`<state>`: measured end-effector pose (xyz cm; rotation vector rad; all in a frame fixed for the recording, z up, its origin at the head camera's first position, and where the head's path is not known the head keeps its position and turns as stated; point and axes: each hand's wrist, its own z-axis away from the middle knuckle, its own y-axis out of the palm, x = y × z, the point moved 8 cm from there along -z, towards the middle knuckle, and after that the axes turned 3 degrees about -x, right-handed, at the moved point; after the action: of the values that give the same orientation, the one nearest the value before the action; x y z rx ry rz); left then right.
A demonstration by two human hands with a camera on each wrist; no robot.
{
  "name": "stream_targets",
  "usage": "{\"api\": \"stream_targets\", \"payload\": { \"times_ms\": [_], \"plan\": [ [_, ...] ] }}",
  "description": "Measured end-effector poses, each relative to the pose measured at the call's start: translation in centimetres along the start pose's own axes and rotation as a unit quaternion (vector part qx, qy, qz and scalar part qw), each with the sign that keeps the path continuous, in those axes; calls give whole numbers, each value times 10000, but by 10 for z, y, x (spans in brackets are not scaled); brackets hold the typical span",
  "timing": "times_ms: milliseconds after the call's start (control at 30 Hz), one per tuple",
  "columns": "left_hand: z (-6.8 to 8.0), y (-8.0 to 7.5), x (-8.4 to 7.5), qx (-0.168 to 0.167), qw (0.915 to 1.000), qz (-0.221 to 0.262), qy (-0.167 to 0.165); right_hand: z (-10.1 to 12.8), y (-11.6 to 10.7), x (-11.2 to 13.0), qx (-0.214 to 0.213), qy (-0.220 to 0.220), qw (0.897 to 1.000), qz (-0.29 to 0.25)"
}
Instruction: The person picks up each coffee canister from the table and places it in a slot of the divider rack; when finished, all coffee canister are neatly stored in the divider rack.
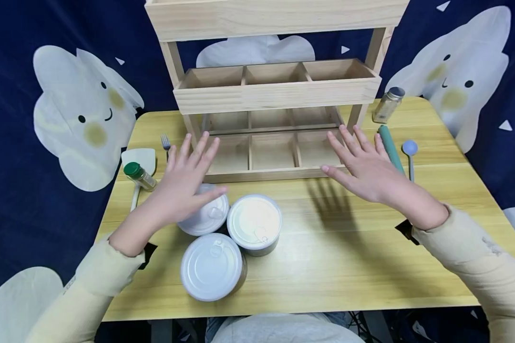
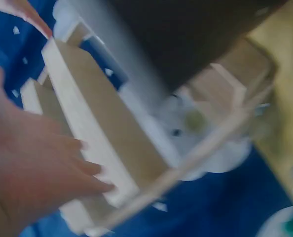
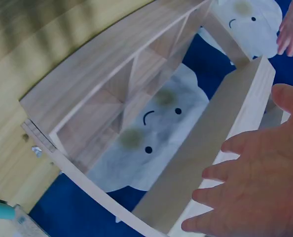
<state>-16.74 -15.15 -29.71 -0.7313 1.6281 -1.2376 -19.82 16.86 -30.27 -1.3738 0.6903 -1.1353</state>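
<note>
My left hand (image 1: 182, 183) is spread palm down over the left side of the table, holding nothing. It overlaps one of three lidded cans in the head view: a back can (image 1: 208, 215), a right can (image 1: 254, 220) and a front can (image 1: 211, 267). My right hand (image 1: 365, 174), also spread with bare fingers, hovers right of centre and casts a shadow on the wood. Between and beyond both hands stands a tiered wooden rack (image 1: 279, 97) with divided compartments. In the wrist views, the left hand (image 2: 43, 168) and right hand (image 3: 255, 177) appear in front of the rack.
On the left lie a white spatula (image 1: 146, 156), a green-capped shaker (image 1: 140, 176) and a fork (image 1: 165, 141). To the right are a dark-capped jar (image 1: 388, 105), a green cylindrical stick (image 1: 390, 148) and a blue spoon (image 1: 410, 148). A patterned blue curtain (image 1: 8, 157) surrounds the table (image 1: 326, 271).
</note>
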Motion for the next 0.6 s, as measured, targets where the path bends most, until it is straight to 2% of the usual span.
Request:
{"api": "stream_targets", "payload": {
  "times_ms": [67,100,133,233,300,333,400,467,533,600],
  "plan": [
    [9,-4,13,-430,9959,790,128,-2,3,-3,7,12,10000,-54],
    [15,-5,21,-627,9902,1244,96,-3,6,-6,29,26,10000,-72],
    [23,-6,31,-785,9814,1755,14,-4,10,-9,70,39,9999,-76],
    [47,2,61,-1032,9409,3198,-417,-7,23,-21,213,13,9998,-7],
    [62,15,78,-968,9184,3767,-722,-9,34,-29,270,-76,9996,58],
    [68,24,85,-842,9124,3925,-802,-10,39,-32,274,-122,9995,84],
    [79,44,94,-474,9085,4057,-886,-13,48,-39,170,-218,9995,145],
    [85,65,98,-53,9104,4045,-862,-16,54,-45,-69,-291,9994,187],
    [89,83,98,385,9113,4013,-841,-19,59,-49,-505,-414,9975,254],
    [89,96,96,680,9104,3992,-845,-22,61,-52,-1072,-616,9917,356]
  ]
}}
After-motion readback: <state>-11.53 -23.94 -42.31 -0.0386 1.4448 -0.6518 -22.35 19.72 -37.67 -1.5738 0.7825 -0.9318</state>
